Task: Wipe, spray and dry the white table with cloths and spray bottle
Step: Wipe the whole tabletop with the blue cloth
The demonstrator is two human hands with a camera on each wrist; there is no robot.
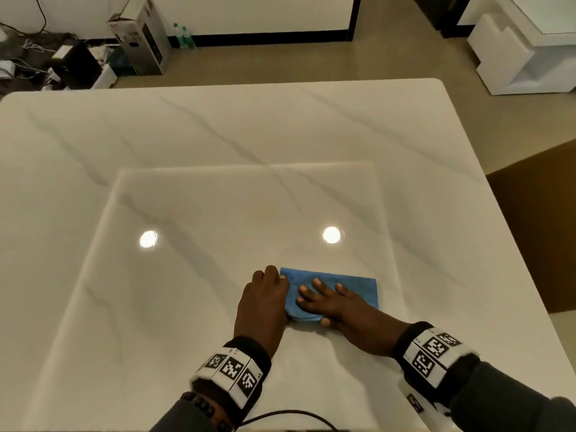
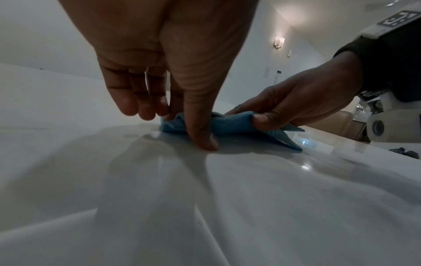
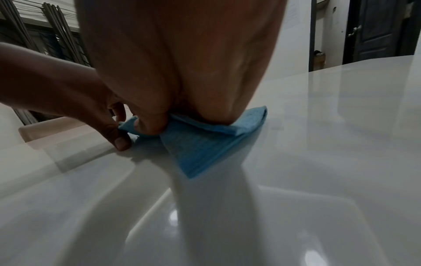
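A folded blue cloth (image 1: 361, 288) (image 2: 230, 126) (image 3: 205, 149) lies on the glossy white marble table (image 1: 218, 151), near its front edge. My right hand (image 1: 321, 302) (image 3: 173, 115) lies across the cloth with fingers spread on top. Its thumb is tucked against the near fold, so the cloth bunches up between thumb and fingers. My left hand (image 1: 271, 285) (image 2: 180, 126) is at the cloth's left end and pinches that edge between its curled fingers and its thumb. The thumb tip touches the table. No spray bottle is in view.
The floor beyond the table's far left holds a cardboard box (image 1: 143, 35), two water bottles (image 1: 184, 35) and tangled cables. White foam packing (image 1: 514, 57) sits far right. A brown sheet (image 1: 536, 229) lies beside the right edge. A black cable (image 1: 290, 414) runs along the near edge.
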